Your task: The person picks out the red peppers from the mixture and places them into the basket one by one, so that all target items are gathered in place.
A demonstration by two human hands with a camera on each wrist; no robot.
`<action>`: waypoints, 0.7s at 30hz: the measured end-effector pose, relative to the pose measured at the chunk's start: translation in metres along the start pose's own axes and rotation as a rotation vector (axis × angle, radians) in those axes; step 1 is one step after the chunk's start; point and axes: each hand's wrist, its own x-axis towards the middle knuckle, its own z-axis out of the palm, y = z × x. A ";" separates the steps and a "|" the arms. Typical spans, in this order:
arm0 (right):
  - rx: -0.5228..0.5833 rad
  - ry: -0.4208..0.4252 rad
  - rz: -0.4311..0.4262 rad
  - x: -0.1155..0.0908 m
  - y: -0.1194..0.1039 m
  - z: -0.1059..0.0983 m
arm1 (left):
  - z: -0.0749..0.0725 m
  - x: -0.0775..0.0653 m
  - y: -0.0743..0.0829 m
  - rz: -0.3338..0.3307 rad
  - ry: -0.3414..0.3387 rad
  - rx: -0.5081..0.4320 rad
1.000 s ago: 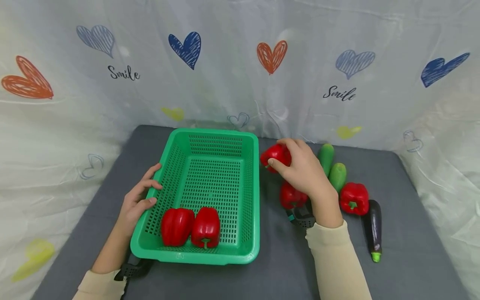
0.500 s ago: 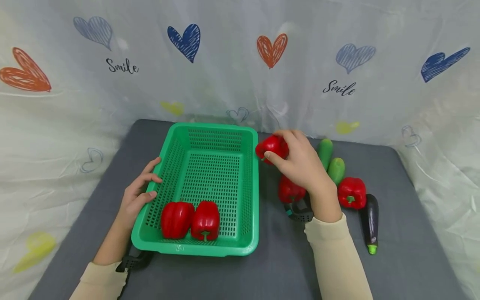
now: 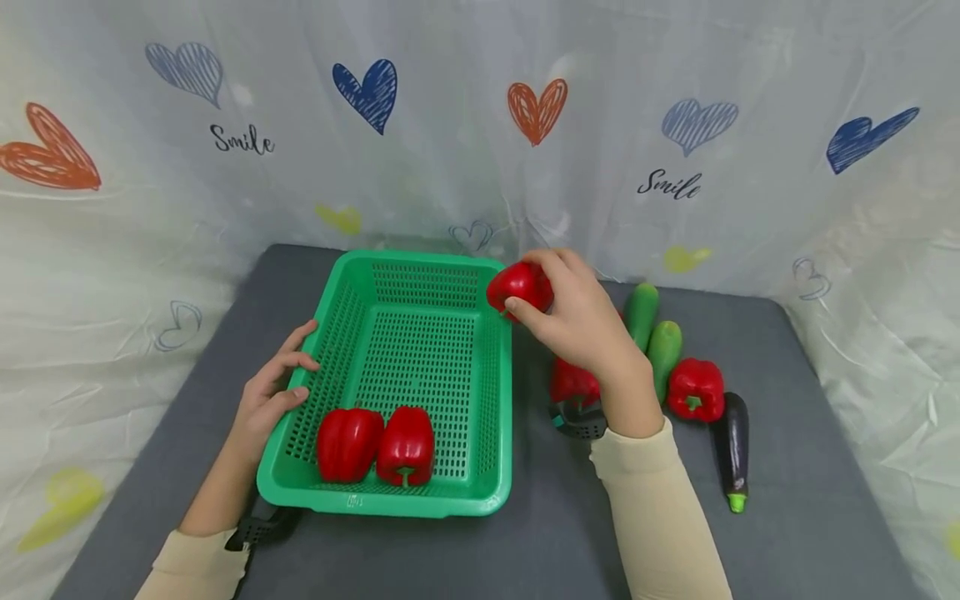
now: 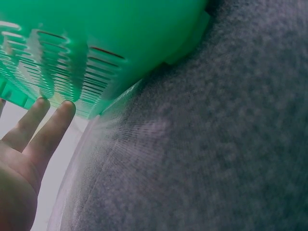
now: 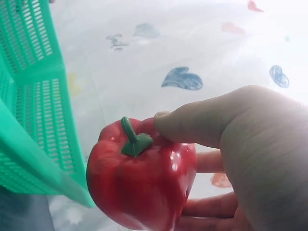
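gripping pepper (image 3: 514,287), right hand (image 3: 576,315) beside basket (image 3: 420,358), left hand (image 3: 264,398) splayed against it, cucumbers (image 3: 642,312), eggplant (image 3: 734,446)

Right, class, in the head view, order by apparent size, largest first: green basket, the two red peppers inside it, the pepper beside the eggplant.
1. Green basket
2. Left pepper and right pepper inside it: too alike to rank
3. Red pepper beside the eggplant, possibly farther away

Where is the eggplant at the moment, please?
In the head view, the eggplant lies toward the right of the grey table, just right of the rightmost red pepper.
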 end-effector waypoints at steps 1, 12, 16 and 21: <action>-0.001 -0.001 -0.002 0.001 -0.002 0.001 | 0.000 0.000 0.000 -0.003 0.000 -0.003; -0.010 -0.019 -0.058 0.007 -0.023 0.008 | 0.000 -0.001 -0.002 0.013 -0.010 0.002; 0.003 -0.040 -0.070 0.009 -0.028 0.010 | -0.001 -0.002 -0.002 0.017 -0.014 -0.007; 0.000 -0.044 -0.085 0.013 -0.032 0.012 | 0.000 -0.003 -0.001 0.020 -0.010 -0.007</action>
